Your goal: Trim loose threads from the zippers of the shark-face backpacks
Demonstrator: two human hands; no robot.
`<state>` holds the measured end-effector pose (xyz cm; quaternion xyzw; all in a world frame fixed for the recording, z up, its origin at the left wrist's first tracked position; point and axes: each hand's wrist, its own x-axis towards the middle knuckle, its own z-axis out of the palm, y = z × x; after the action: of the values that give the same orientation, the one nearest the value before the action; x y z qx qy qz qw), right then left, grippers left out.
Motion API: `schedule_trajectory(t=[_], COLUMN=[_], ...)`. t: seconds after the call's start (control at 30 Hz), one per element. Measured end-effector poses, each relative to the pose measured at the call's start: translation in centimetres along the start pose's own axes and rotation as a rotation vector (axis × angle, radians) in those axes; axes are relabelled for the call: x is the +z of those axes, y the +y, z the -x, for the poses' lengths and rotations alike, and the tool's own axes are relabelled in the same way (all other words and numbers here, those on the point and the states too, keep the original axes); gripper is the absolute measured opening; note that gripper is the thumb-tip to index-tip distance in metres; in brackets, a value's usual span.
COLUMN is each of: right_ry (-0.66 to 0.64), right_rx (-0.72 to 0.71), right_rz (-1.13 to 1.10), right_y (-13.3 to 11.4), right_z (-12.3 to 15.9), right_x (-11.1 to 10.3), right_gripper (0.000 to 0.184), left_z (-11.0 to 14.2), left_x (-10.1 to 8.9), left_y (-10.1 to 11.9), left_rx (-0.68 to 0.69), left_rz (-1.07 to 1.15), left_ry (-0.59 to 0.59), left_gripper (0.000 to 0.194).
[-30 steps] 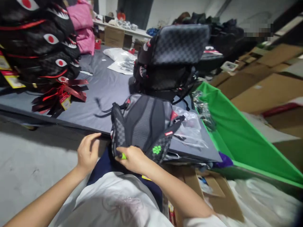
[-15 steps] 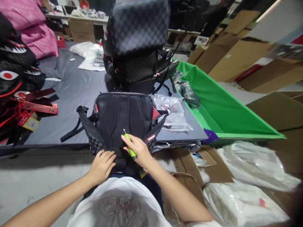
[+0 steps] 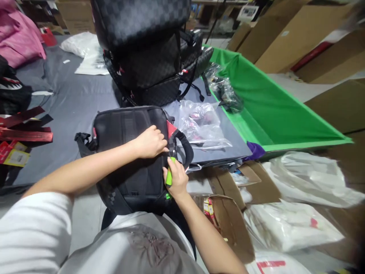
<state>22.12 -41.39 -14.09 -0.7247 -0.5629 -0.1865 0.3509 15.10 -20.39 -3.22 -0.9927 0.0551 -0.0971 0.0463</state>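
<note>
The person's white shirt [image 3: 142,243] is nearest; just past it a black backpack [image 3: 122,127] lies with its padded back facing up, its near part by the person's lap and its far part on the grey worktop [image 3: 82,95]; the right hand [image 3: 176,179] is at the side of the backpack, its grip closed around a bright green tool [image 3: 169,176]; the left hand [image 3: 152,142] reaches across the back of the backpack, its grip closed on the side edge, just past the green tool; the bit it pinches is hidden by the fingers, and I cannot tell if the tool's tip touches the bag; a red patch [image 3: 171,129] and a looped strap [image 3: 186,148] are by the hands.

To the right, below the worktop, are an open brown box [image 3: 235,224] and white plastic sacks [image 3: 293,224]; red strips [image 3: 25,133] with yellow tags lie at the left on the worktop; a clear plastic bag [image 3: 199,125] lies just beside the backpack; a purple cloth [image 3: 253,151] is at the worktop's corner, next to a big green cloth bin [image 3: 273,106]; past the backpack stands a pile of dark checked bags [image 3: 148,61]; farther off are a white packet [image 3: 91,57], a pink heap [image 3: 17,34] and big brown boxes [image 3: 288,34].
</note>
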Motion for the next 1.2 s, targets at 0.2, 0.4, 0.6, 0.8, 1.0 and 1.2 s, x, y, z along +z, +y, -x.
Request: schedule_trajectory(t=[0.2, 0.4, 0.6, 0.8, 1.0, 1.2], right_ry=[-0.063, -0.117, -0.160, -0.096, -0.100, -0.145], right_rx=[0.024, 0.518, 0.874, 0.867, 0.756, 0.629], right_rz=[-0.378, -0.634, -0.903, -0.860, -0.777, -0.650], right_y=[-0.4, -3.7, -5.9, -6.3, -6.5, -5.9], right_z=[-0.7, -4.2, -8.6, -8.9, -8.1, -8.2], right_x=[2.4, 1.0, 0.4, 2.1, 2.9, 3.0], right_gripper=[0.033, 0.031, 0.037, 0.037, 0.031, 0.023], left_z=[5.1, 5.5, 7.1, 9.0, 9.2, 9.1], left_x=[-2.4, -0.8, 0.7, 3.2, 4.1, 4.2], left_y=[0.0, -2.6, -1.2, -0.6, -0.6, -0.3], left_rx=[-0.218, -0.232, -0.227, -0.167, -0.146, -0.157], left_rz=[-0.047, 0.112, 0.075, 0.120, 0.076, 0.029], left_ry=[-0.063, -0.123, 0.029, 0.277, 0.383, 0.418], left_gripper=[0.029, 0.044, 0.022, 0.015, 0.017, 0.020])
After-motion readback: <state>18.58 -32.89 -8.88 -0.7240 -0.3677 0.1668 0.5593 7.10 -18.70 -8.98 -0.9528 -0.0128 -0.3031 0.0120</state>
